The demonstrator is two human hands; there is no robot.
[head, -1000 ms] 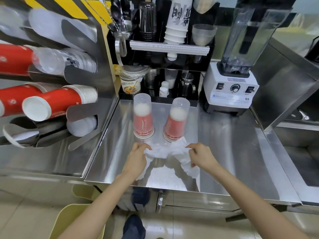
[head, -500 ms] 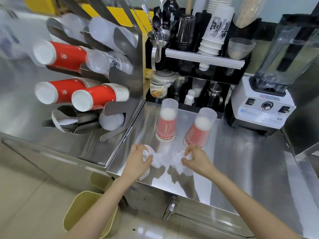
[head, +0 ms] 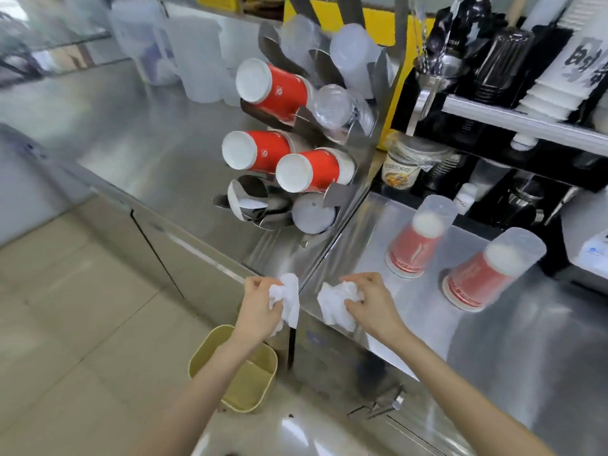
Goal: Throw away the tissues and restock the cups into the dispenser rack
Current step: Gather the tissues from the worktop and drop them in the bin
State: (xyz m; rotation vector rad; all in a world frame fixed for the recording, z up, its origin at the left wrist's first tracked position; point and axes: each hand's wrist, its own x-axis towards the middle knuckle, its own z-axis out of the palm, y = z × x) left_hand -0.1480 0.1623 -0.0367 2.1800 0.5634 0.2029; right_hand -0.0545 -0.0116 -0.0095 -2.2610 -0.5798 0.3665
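Note:
My left hand grips a crumpled white tissue just past the counter's front edge, above a yellow-green bin on the floor. My right hand holds a second white tissue wad over the steel counter's front corner. Two cup stacks stand upside down on the counter, each a red paper cup under a clear plastic one: the left stack and the right stack. The steel dispenser rack holds red and clear cups lying sideways; one lower left slot looks empty.
The steel counter runs right of the rack. A black shelf behind it carries white paper cups, dark cups, jars and bottles. A blender base sits at the far right edge. Clear pitchers stand far left. Tiled floor lies below.
Both hands gathered the spread tissues into two separate wads and lifted them off the counter toward its front left corner. The view swung left, bringing the bin under my left hand.

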